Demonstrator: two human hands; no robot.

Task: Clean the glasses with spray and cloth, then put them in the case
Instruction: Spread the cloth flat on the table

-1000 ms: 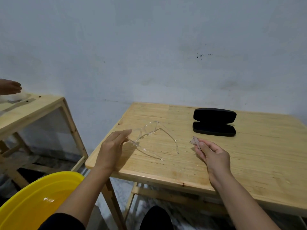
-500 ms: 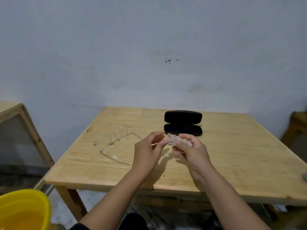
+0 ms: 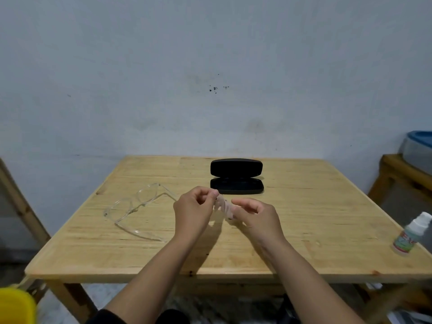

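The only printing I can find is on the spray bottle (image 3: 409, 235), which stands at the right edge of the table (image 3: 315, 206): a label with green and red marks, too small and blurred for me to read a word or a brand. Its cap is white. The black glasses case (image 3: 236, 176) carries no lettering that I can see; it lies open near the far middle of the table, lid up.

My left hand (image 3: 195, 210) and my right hand (image 3: 257, 215) are raised just above the tabletop, close together, and each pinches an end of the small pale cloth (image 3: 223, 206) between thumb and fingertips, so that the cloth hangs crumpled between them. The clear-framed glasses (image 3: 138, 206) lie on the wood to the left of my left hand, apart from it, with the temples unfolded toward me.

The table is light, unpainted wood with visible grain and board seams. Behind it is a plain grey-white wall (image 3: 210, 66) with a few dark specks. A second wooden stand (image 3: 402, 176) at the right bears a grey tub with a blue rim (image 3: 418, 146). A yellow basin (image 3: 16, 305) shows at the lower left corner.
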